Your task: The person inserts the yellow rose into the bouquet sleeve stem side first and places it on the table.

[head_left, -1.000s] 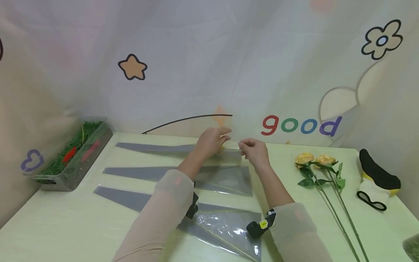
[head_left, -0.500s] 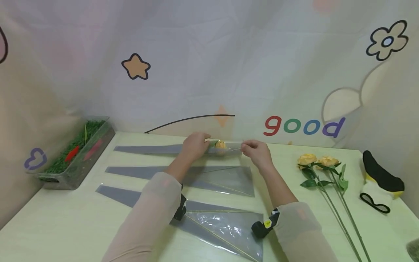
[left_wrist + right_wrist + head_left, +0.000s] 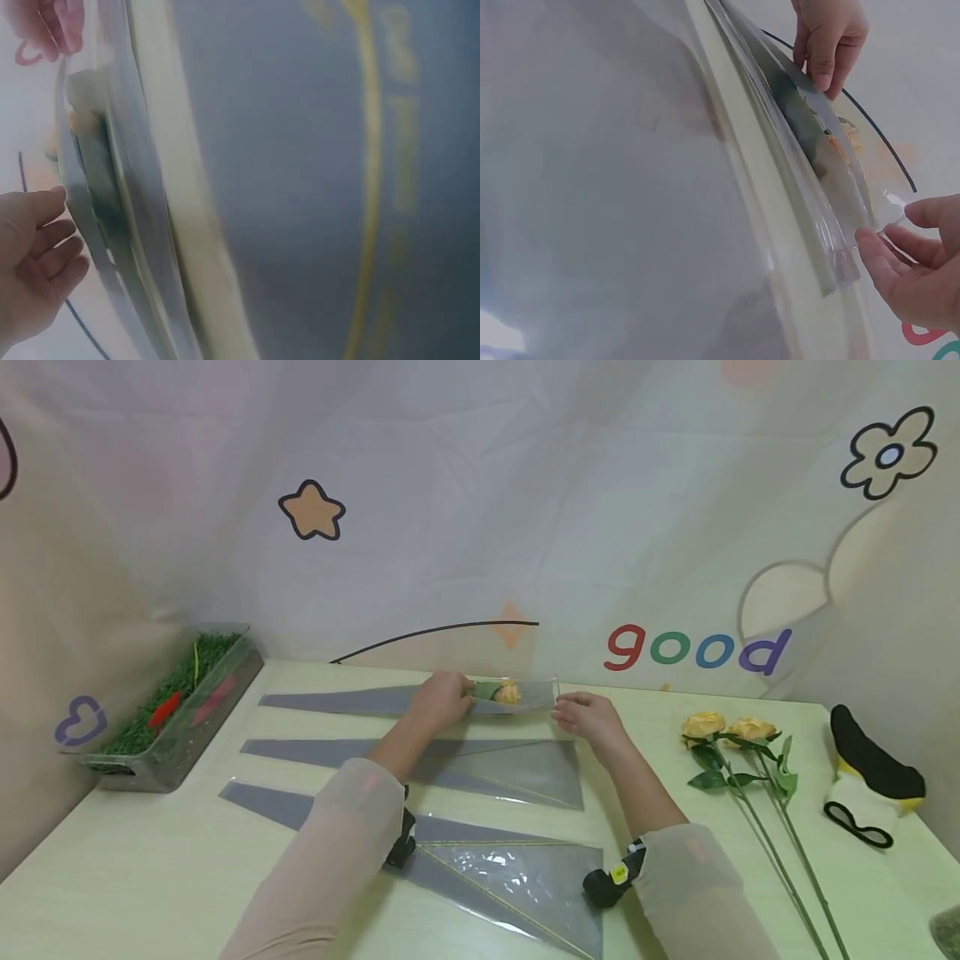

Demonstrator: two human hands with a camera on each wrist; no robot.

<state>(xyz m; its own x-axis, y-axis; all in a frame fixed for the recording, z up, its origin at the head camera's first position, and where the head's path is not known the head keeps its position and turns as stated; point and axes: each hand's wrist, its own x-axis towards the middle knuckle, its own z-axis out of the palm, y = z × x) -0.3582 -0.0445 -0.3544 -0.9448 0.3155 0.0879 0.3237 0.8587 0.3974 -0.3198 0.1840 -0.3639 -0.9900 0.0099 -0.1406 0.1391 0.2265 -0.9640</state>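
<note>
In the head view, the far sleeve (image 3: pixel 352 700) lies on the desk (image 3: pixel 150 877) with a yellow rose (image 3: pixel 510 692) inside; your left hand (image 3: pixel 442 697) touches it beside the bloom, your right hand (image 3: pixel 588 718) is at its right end. Nearer you than the far sleeve lie two flat sleeves (image 3: pixel 525 772); two loose roses (image 3: pixel 703 724) lie to its right. In the left wrist view, your left hand's fingers bend at its edge; whether they grip, I cannot tell. In the right wrist view, your right hand pinches its clear lip.
</note>
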